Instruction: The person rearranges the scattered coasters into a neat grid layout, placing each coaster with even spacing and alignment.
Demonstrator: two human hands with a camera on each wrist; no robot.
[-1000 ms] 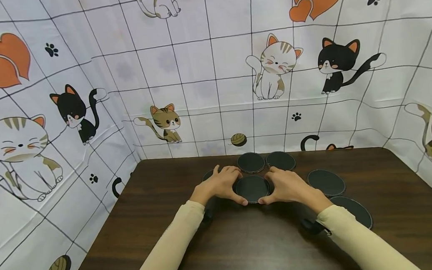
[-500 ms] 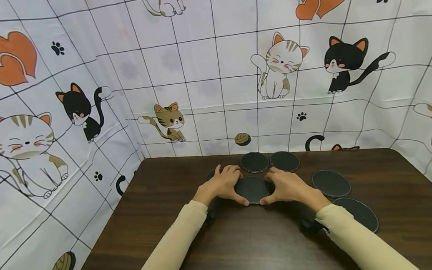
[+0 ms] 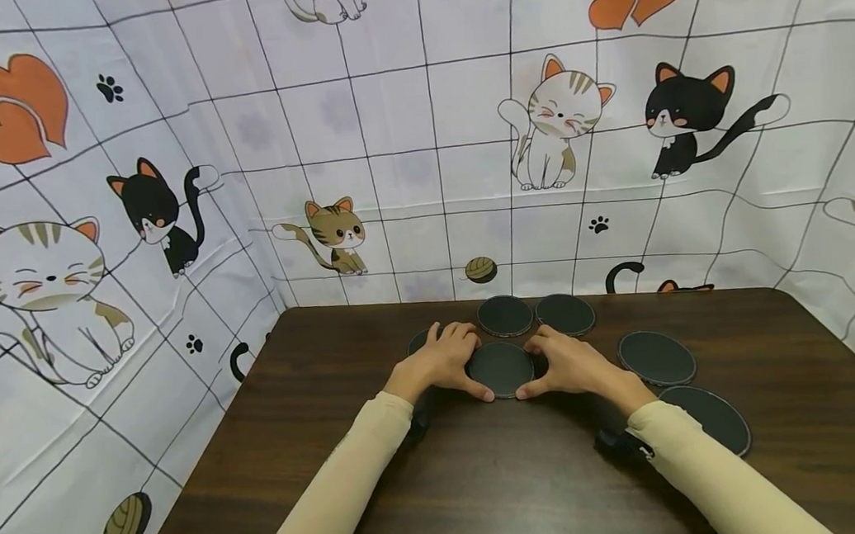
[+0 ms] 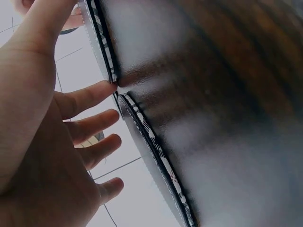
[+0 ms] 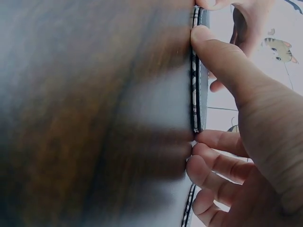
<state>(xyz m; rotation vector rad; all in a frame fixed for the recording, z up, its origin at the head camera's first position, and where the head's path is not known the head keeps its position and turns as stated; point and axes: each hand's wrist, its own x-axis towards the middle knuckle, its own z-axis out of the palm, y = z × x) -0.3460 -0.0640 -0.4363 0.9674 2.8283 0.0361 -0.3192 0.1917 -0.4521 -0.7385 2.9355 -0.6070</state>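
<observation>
Left hand: I see it clasping the round dark grey coaster by its left rim.
Right hand: clasping its right rim.
Writing: I read none.

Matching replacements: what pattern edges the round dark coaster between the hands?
Black-and-white checked trim on the round dark coaster, clearest in the right wrist view.

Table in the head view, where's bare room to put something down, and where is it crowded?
The near half of the table, between the two sleeves and toward the front edge, is bare wood. So is the left strip beside the left hand and the far right corner. It is crowded at the back middle, where both hands grip the centre disc, and along the right by the right discs.
</observation>
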